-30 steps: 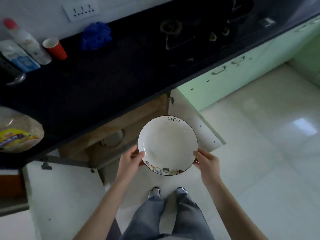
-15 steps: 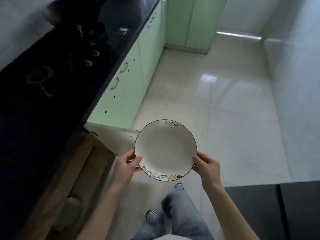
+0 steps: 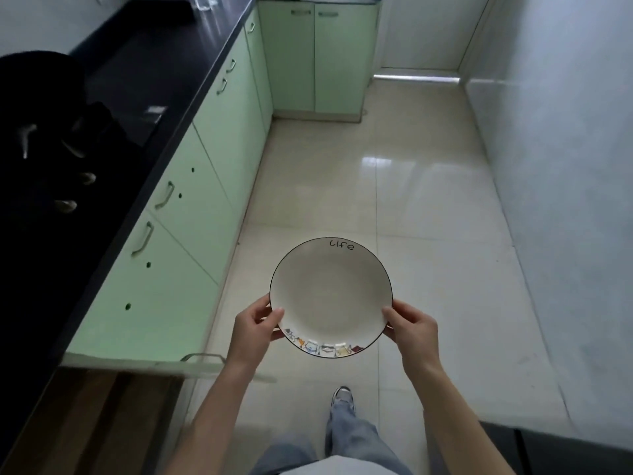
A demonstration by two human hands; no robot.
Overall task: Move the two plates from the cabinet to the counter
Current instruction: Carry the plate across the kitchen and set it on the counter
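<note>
white plate (image 3: 330, 296) | rim text "life" | left hand (image 3: 255, 329) + right hand (image 3: 412, 329) grip

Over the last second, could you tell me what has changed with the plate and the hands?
The view has swung right, away from the black counter, which now runs along the left, and down the tiled floor. The plate has gone along with that turn and now hangs over the floor. Nothing was taken or let go: the left hand and right hand still grip opposite rims, plate level.
</note>
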